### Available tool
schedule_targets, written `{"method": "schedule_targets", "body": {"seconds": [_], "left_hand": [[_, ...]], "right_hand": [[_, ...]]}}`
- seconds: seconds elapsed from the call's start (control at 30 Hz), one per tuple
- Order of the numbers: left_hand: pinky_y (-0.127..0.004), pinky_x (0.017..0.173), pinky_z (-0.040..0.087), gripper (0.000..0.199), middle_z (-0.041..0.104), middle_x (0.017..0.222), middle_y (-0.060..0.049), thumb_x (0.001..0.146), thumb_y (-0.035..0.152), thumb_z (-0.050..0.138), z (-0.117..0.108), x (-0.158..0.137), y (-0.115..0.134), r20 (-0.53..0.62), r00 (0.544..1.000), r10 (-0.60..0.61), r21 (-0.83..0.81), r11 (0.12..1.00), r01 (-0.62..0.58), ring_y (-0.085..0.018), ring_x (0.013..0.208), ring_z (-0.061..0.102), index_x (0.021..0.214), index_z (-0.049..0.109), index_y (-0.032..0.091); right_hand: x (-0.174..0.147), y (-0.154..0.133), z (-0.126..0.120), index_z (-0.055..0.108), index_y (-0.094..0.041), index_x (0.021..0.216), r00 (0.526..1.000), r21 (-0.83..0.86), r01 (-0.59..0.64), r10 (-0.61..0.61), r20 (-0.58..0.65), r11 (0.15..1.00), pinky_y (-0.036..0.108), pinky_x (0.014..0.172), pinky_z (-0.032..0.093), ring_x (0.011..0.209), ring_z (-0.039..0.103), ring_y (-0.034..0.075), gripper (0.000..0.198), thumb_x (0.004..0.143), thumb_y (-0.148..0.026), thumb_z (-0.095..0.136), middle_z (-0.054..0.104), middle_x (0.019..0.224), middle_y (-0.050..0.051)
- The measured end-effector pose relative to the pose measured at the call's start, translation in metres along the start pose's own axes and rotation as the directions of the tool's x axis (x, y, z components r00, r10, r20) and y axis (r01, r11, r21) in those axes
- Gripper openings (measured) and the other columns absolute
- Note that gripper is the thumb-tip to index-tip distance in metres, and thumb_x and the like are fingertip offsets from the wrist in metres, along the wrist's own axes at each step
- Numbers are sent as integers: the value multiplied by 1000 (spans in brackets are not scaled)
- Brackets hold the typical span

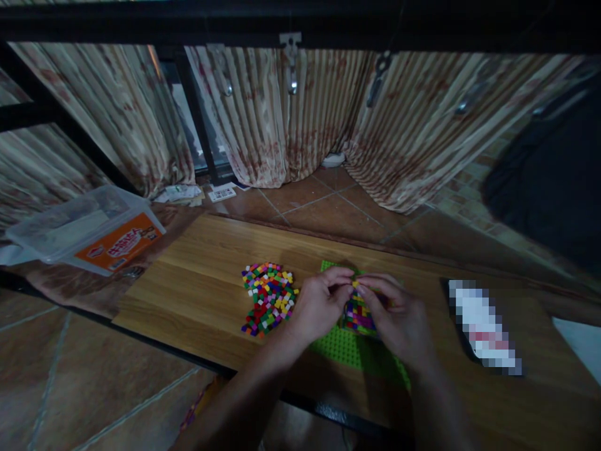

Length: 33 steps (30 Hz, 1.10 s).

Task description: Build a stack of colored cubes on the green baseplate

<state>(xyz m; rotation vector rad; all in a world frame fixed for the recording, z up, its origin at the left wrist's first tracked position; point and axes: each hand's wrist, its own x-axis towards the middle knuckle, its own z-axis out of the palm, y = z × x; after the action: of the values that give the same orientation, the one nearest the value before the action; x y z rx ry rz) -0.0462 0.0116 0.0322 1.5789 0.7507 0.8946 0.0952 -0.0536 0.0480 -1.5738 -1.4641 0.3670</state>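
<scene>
A green studded baseplate [339, 348] lies on the wooden tabletop, and a block of small multicoloured toy bricks [359, 318] is built up on it. My left hand [323, 302] and my right hand [399, 313] come together at the far side of this block. Their thumbs and fingers are closed in pinches around a tiny yellow brick [355, 284]. Which hand bears more of it cannot be made out. My fingers and palms hide parts of the block and the plate. Left of my left hand spreads a loose pile of small coloured bricks [270, 299].
On the right of the wooden table [188, 275] lies a dark flat object [483, 329], its face pixelated. A clear plastic box [94, 228] with an orange label stands beyond the left end. Striped curtains [263, 119] hang behind; papers [181, 194] lie below them.
</scene>
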Motion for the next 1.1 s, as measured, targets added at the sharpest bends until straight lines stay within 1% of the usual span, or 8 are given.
{"method": "schedule_targets", "body": {"seconds": [0.07,0.2,0.3,0.4,0.47,0.83,0.97,1.1], "left_hand": [[-27,82,56,26,73,99,-5,87,16,54,0,0,1,-10,1000,5,56,998,-4,-15,89,69,111,62,17],[-27,84,55,26,73,103,-5,86,13,51,-2,0,4,-68,998,14,185,983,-1,-15,92,69,108,64,17],[-29,87,55,29,73,105,-5,85,12,51,-2,0,4,-76,997,-2,224,974,19,-16,95,69,110,64,17],[-31,92,54,31,72,108,-5,85,13,51,-1,0,2,-62,998,-23,241,970,38,-17,100,68,112,64,17],[-31,95,53,31,72,111,-5,85,14,51,0,0,0,-54,998,-26,249,968,38,-17,102,67,114,63,18],[-34,99,51,33,71,115,-3,87,17,51,1,-2,-3,-22,1000,-18,330,944,25,-18,104,67,117,63,20],[-33,97,52,34,71,114,-3,87,18,51,2,-3,-5,-16,1000,-20,344,939,24,-18,102,67,119,62,20],[-32,98,51,34,70,115,-3,88,19,49,3,-4,-7,-10,1000,3,356,934,1,-17,105,66,120,62,20]], "right_hand": [[1,3,-5,69,-23,92,999,-30,-33,32,-38,999,35,85,49,94,64,20,22,89,-40,55,69,98,5],[1,12,-17,69,-23,91,991,-141,-90,75,-108,986,36,86,49,93,65,22,26,89,-42,52,70,99,6],[1,18,-21,68,-23,89,994,-196,-101,90,-68,975,36,85,49,91,65,22,26,88,-41,50,70,98,6],[2,21,-20,68,-23,86,995,-217,-95,100,10,972,34,84,48,91,65,21,24,88,-38,49,70,96,5],[2,20,-18,68,-23,86,994,-225,-98,107,32,970,34,84,47,91,64,21,24,88,-36,49,70,96,4],[2,20,-18,70,-24,88,985,-205,-157,169,40,966,34,85,46,93,64,21,25,87,-40,50,71,97,4],[2,21,-18,71,-24,88,982,-193,-173,185,46,966,33,84,47,89,65,21,27,87,-41,50,71,96,4],[2,24,-17,72,-23,90,979,-192,-186,198,43,964,32,83,48,89,66,21,28,86,-41,51,72,97,4]]}}
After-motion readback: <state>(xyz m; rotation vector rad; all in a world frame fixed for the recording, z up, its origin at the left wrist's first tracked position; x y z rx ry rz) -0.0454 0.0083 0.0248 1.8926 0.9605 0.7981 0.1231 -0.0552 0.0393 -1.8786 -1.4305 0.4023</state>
